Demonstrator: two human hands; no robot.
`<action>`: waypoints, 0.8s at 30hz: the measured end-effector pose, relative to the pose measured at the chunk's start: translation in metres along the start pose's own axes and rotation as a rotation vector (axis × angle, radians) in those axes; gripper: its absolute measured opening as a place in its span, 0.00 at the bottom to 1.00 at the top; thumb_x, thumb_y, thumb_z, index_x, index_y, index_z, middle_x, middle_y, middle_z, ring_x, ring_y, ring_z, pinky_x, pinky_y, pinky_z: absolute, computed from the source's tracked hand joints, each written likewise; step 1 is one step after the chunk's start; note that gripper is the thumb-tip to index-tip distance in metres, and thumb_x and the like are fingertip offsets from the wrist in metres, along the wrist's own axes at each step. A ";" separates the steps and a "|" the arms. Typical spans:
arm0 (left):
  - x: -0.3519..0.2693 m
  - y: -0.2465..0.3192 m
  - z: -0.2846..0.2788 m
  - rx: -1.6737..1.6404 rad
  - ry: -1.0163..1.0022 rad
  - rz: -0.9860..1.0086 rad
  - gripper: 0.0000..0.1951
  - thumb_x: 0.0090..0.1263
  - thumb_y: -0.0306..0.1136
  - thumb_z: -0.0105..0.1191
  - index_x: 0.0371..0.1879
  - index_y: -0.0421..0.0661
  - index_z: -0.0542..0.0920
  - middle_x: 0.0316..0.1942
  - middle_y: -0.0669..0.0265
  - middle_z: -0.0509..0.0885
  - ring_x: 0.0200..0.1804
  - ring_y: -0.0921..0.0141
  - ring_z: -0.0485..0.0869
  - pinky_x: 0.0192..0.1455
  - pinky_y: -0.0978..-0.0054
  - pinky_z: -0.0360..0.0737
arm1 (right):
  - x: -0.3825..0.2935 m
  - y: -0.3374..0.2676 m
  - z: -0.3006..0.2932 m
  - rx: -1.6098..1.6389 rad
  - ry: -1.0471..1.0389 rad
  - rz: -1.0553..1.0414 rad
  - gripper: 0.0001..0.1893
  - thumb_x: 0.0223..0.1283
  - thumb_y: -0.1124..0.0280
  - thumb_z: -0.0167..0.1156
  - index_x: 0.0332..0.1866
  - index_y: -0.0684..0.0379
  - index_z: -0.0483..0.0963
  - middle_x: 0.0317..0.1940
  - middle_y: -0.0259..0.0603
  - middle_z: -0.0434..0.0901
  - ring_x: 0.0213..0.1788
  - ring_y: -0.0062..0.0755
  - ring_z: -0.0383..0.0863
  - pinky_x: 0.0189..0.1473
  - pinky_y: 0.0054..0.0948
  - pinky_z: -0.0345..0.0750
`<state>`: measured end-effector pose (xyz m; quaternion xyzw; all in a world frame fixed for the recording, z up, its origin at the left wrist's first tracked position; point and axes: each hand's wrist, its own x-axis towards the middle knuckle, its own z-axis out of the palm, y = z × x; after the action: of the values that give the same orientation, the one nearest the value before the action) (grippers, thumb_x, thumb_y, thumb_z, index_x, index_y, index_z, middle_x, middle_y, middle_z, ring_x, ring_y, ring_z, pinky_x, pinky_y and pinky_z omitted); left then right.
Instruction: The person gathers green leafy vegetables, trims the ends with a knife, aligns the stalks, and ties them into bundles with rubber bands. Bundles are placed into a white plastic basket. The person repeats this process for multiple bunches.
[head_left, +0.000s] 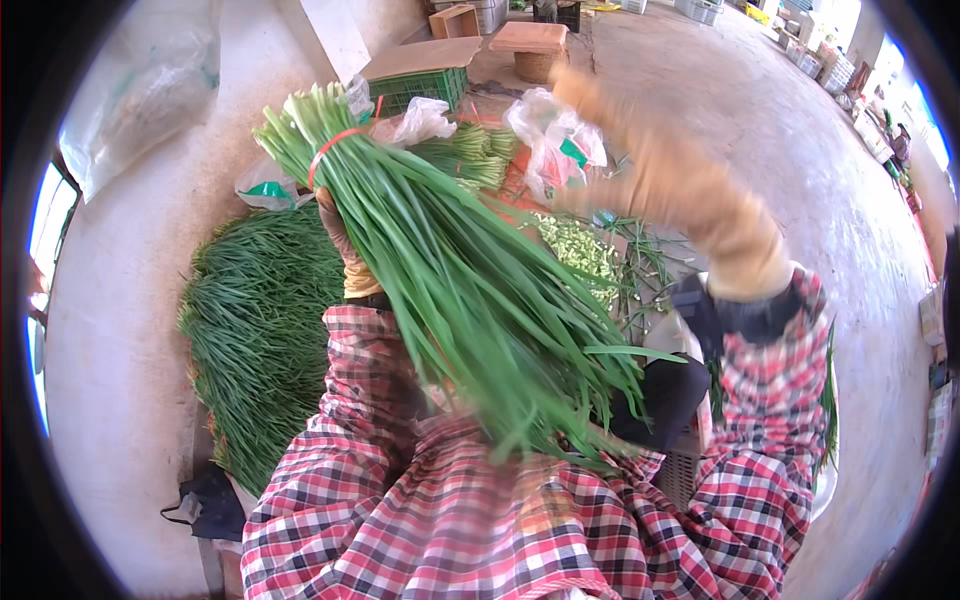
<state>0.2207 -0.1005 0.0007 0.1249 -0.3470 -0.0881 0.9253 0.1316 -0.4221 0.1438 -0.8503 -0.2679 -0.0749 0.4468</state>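
My left hand, in a brown and yellow glove, grips a large bunch of flat green leafy stalks, likely garlic chives, from beneath, mostly hidden by it. A red band circles the bunch near its pale cut ends, which point up and left; the leaf tips hang over my checked sleeve and lap. My right hand, in an orange-tan glove, is raised to the right of the bunch, apart from it. It is motion-blurred, with fingers and thumb spread and nothing seen between them.
A big heap of green stalks lies at left by the wall. Ahead are banded bunches, plastic bags and cut pale ends. Farther off stand a green crate under cardboard and a covered basket.
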 end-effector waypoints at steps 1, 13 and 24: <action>0.001 0.007 -0.006 0.083 0.026 -0.014 0.40 0.69 0.59 0.54 0.73 0.45 0.64 0.69 0.53 0.71 0.67 0.53 0.74 0.70 0.49 0.73 | -0.020 0.003 0.010 -0.166 -0.041 -0.067 0.54 0.45 0.56 0.77 0.77 0.61 0.54 0.74 0.52 0.62 0.74 0.43 0.62 0.72 0.36 0.65; -0.006 0.016 -0.067 0.603 0.518 0.091 0.29 0.72 0.54 0.54 0.65 0.50 0.72 0.60 0.59 0.80 0.58 0.58 0.81 0.64 0.51 0.77 | -0.039 0.132 0.056 -0.644 0.171 0.464 0.09 0.61 0.67 0.58 0.43 0.58 0.79 0.36 0.55 0.85 0.43 0.53 0.86 0.40 0.47 0.82; -0.016 -0.002 -0.042 0.316 1.051 0.045 0.31 0.70 0.59 0.53 0.63 0.49 0.74 0.62 0.60 0.79 0.62 0.52 0.77 0.65 0.39 0.70 | -0.115 0.066 0.002 0.105 0.344 0.440 0.13 0.66 0.60 0.60 0.43 0.59 0.81 0.34 0.45 0.86 0.30 0.25 0.83 0.37 0.32 0.78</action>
<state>0.2366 -0.0916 -0.0408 0.2823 0.1502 0.0593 0.9456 0.0689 -0.4958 0.0528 -0.8385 -0.0006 -0.1054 0.5347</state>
